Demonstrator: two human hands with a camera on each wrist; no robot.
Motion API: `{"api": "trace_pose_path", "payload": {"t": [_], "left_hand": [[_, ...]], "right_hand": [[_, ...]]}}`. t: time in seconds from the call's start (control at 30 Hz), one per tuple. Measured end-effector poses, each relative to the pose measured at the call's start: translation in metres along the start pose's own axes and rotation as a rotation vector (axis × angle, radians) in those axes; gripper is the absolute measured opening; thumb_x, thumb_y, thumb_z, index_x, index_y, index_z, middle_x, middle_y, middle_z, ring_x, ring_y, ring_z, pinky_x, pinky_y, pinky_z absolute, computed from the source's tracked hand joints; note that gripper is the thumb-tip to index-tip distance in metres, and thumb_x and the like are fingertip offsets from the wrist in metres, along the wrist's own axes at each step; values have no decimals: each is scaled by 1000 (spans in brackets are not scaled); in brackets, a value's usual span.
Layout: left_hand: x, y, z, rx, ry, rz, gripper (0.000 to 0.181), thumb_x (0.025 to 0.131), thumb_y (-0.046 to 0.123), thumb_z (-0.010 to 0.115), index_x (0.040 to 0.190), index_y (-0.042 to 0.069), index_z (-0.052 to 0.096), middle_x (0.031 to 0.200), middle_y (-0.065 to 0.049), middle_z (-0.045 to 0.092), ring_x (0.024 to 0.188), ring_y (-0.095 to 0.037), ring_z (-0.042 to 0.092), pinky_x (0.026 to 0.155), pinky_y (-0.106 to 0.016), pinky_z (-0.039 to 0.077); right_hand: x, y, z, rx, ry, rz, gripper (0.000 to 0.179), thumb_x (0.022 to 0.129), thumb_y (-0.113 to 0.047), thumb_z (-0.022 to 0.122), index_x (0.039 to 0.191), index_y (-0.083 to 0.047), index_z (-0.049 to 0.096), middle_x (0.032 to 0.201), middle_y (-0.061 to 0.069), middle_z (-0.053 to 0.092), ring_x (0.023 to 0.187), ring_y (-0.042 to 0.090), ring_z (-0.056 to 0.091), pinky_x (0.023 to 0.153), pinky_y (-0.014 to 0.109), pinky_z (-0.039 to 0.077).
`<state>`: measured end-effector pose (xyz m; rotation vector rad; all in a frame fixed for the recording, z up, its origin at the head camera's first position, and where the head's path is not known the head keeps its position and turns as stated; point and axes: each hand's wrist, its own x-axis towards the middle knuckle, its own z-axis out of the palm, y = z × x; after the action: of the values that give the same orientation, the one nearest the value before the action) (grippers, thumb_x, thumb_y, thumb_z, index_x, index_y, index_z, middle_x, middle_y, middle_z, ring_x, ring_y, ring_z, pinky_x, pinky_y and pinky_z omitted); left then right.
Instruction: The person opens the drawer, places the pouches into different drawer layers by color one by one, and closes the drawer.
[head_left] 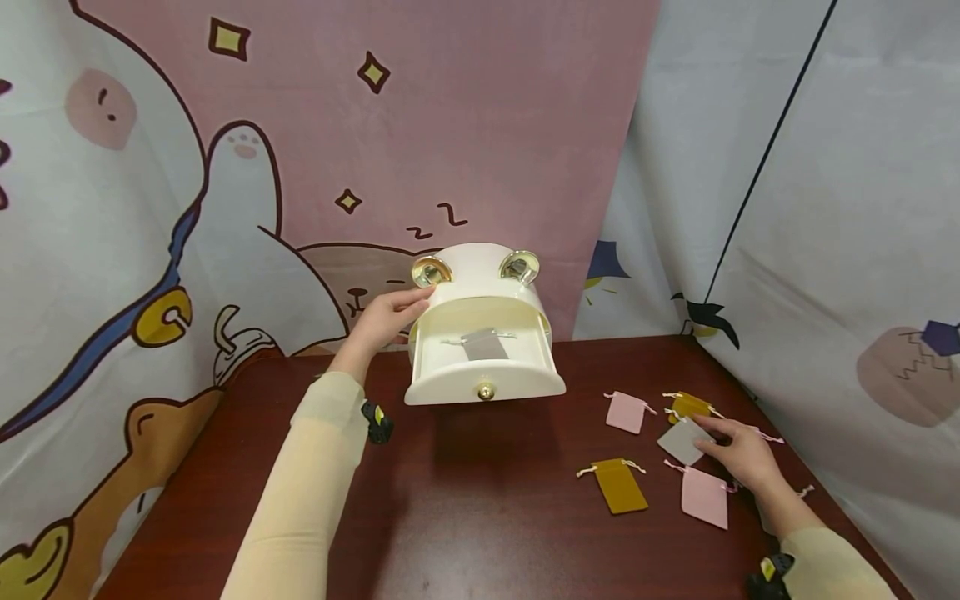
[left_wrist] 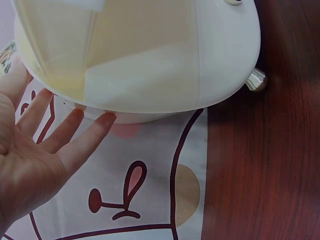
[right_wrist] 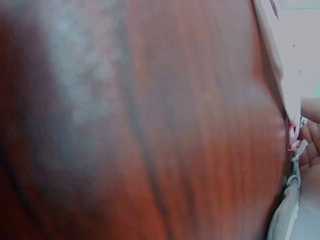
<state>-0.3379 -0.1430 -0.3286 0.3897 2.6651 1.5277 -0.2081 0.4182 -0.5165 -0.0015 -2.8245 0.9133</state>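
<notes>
A white box with a rounded top (head_left: 474, 262) stands at the back of the table, with its curved drawer (head_left: 442, 383) pulled out. In the drawer lies a grey drawstring pouch (head_left: 484, 345). My left hand (head_left: 386, 318) touches the box's left side with its fingertips; in the left wrist view its fingers (left_wrist: 85, 142) are spread and fairly straight. At the right, my right hand (head_left: 738, 454) is over a grey pouch (head_left: 682, 442), thumb and forefinger apart at its right edge. The right wrist view shows little of this hand.
Around the right hand lie a pink pouch (head_left: 626, 412), another pink pouch (head_left: 705, 497), a mustard pouch (head_left: 621, 486) and a second mustard pouch (head_left: 686, 406). A printed cloth (head_left: 487, 125) hangs behind the reddish-brown table (head_left: 480, 533).
</notes>
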Motion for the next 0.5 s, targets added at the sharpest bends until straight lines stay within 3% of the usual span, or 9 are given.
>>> {"api": "trace_pose_path", "payload": {"t": [0.33,0.5], "left_hand": [[-1,-1,-1,7,1,-2,46,99,44,58,143,32,56,145,-5,52,122,-30,56,85,-49,55],[0,-1,-1,10,-2,-1,46,99,45,59,143,32,56,145,-5,52,122,-30,56,84,-49,56]], "right_hand": [[0,-5,-2,7,30,62,34,94,-16,69,123,2,68,126,37,55,111,53,50,87,67,40],[0,-11,-9,46,11,120,36,96,-21,68,123,2,68,126,36,55,111,52,50,87,67,41]]}}
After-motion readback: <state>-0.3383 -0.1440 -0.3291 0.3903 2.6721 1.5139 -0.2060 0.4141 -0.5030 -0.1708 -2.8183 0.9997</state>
